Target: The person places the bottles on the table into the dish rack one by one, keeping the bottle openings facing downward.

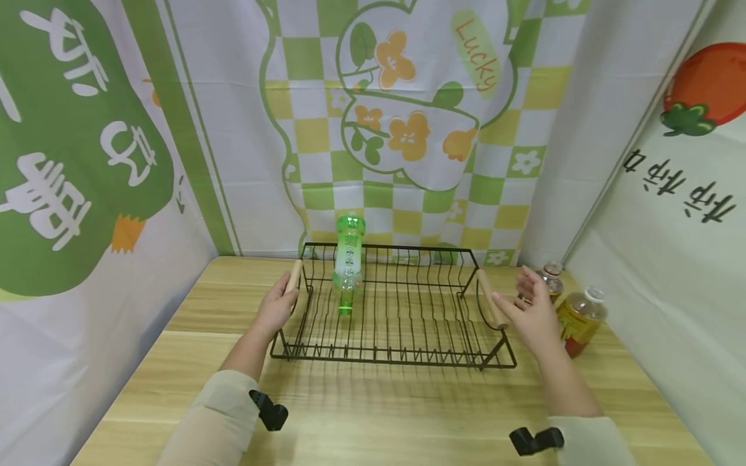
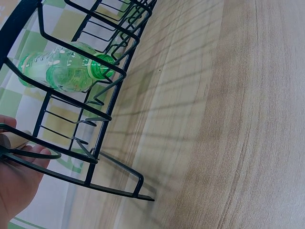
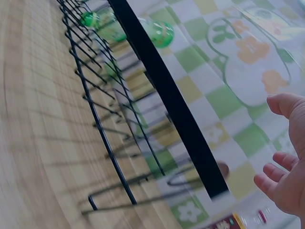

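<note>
A black wire dish rack (image 1: 373, 361) with pale wooden handles stands on the table. My left hand (image 1: 276, 306) grips its left handle (image 1: 294, 275), with fingers curled round the wood in the left wrist view. Beside the right handle (image 1: 493, 299) is my right hand (image 1: 537, 317), its fingers loosely spread and holding nothing; in the head view the thumb overlaps the handle's edge. A clear green plastic bottle (image 1: 348, 262) lies in the left part of the rack, green cap toward me and base toward the back.
Two drink bottles stand on the table at the right: a labelled one with a white cap (image 1: 583, 317) and another (image 1: 550, 279) behind it, partly hidden by my right hand. Patterned cloth (image 1: 408, 213) hangs behind the wooden table (image 1: 373, 414) and along both sides.
</note>
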Motion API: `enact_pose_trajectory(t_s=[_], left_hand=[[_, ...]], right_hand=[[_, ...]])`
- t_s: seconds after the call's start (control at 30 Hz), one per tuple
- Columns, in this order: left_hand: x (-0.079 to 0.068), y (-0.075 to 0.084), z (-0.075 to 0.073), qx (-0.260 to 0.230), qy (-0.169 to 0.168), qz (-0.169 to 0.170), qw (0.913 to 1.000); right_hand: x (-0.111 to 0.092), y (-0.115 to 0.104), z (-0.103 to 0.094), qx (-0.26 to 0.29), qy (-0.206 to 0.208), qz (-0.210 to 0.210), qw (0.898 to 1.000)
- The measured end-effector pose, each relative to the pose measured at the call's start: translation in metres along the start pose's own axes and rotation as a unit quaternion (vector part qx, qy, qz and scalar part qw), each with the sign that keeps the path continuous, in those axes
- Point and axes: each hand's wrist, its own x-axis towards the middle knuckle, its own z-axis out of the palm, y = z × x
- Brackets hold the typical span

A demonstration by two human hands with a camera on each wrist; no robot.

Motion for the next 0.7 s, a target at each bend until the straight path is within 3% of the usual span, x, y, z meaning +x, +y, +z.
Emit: enact_pose_trajectory(t_s=[0.43, 0.7], left_hand=[[-0.002, 0.002, -0.002, 0.000, -0.005, -0.001, 1.0000], [-0.002, 0.002, -0.001, 0.000, -0.004, 0.001, 1.0000]], right_hand=[[-0.017, 0.034, -0.045, -0.009, 0.125, 0.055, 0.991], [-0.025, 0.050, -0.067, -0.034, 0.166, 0.122, 0.978]])
